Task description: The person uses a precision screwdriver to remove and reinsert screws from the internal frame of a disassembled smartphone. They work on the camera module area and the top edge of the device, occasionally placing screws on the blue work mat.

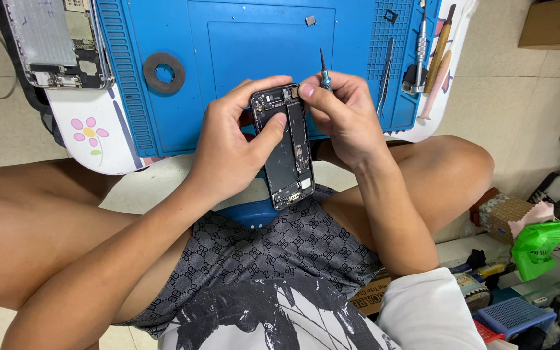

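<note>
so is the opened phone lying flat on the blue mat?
No, the left hand holds the opened phone up above the lap, clear of the blue mat, while the right hand works a small screwdriver.

Pale tiled floor (520,97) under even light. A blue mat (241,39) covers a low white table (98,139). Cardboard box (555,23) at the corner.

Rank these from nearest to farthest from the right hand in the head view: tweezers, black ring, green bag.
1. tweezers, on the blue mat just beside the right hand.
2. black ring, on the mat's far left.
3. green bag, low right.
</note>
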